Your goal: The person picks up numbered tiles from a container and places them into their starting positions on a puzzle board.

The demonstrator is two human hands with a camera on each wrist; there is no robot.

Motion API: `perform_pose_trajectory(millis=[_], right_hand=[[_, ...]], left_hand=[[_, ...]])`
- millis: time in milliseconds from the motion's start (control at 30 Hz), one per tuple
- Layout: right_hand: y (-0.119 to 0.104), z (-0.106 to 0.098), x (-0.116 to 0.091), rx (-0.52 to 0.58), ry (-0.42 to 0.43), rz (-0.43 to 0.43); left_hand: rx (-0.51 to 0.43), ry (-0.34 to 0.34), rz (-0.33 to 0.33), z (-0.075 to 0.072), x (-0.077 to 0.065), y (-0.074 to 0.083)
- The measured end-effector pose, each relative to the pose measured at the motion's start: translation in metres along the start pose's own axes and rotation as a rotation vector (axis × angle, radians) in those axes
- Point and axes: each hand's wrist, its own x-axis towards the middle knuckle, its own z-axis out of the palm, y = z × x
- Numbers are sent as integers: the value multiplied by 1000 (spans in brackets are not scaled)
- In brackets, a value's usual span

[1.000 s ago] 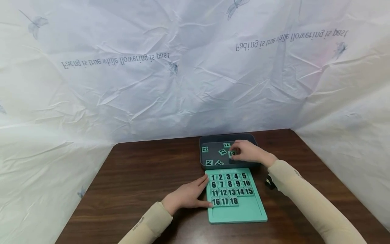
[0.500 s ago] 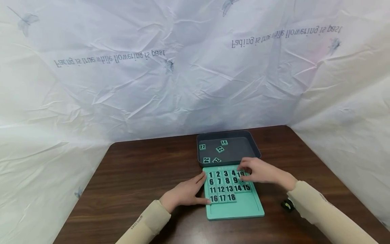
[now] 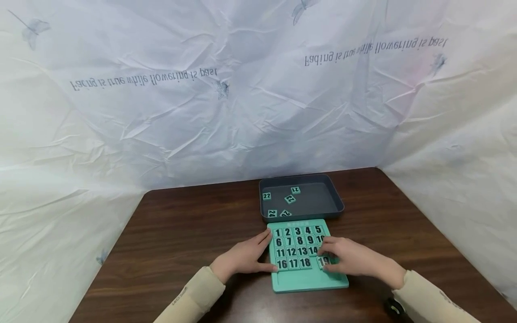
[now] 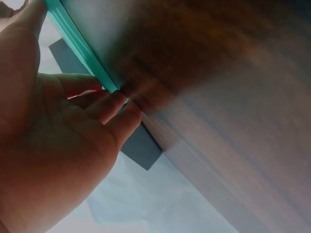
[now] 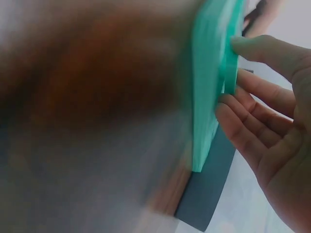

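Note:
A green number board point(image 3: 307, 282) lies on the table, its top rows filled by number tiles in order from 1. My right hand point(image 3: 355, 258) pinches the 19 tile point(image 3: 324, 261) between thumb and fingers, over the fourth row, a small gap to the right of the 18 tile point(image 3: 305, 263). In the right wrist view the green tile point(image 5: 231, 73) is seen edge-on beside the board. The 15 tile's place is hidden by my fingers. My left hand point(image 3: 242, 259) rests along the board's left edge, thumb and fingers spread; the left wrist view shows its fingertips touching that edge.
Behind the board stands a dark grey tray point(image 3: 311, 214) with several loose tiles, among them the 22 tile point(image 3: 266, 196) and the 21 tile point(image 3: 295, 190). The brown table point(image 3: 194, 224) meets a white draped sheet point(image 3: 258, 148) at the back.
My right hand has taken the 19 tile from the tray and carried it toward me, over the board's right side, to the fourth row. My left hand stays at the board's edge.

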Motion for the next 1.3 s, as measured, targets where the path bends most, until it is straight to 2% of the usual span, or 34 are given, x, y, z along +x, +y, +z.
perform_pose_trajectory(millis=[233, 467, 900, 1033, 1300], right_hand=[[-7, 9, -3, 40, 28, -10], [-11, 14, 1, 24, 82, -19], [-16, 16, 10, 7, 61, -10], [-16, 18, 12, -27, 78, -40], [-18, 16, 18, -62, 61, -27]], left_hand=[[-2, 0, 2, 2, -2, -1], [-1, 3, 0, 2, -2, -2], [-2, 2, -6, 2, 0, -2], [8, 3, -6, 1, -1, -1], [32, 6, 6, 0, -1, -1]])
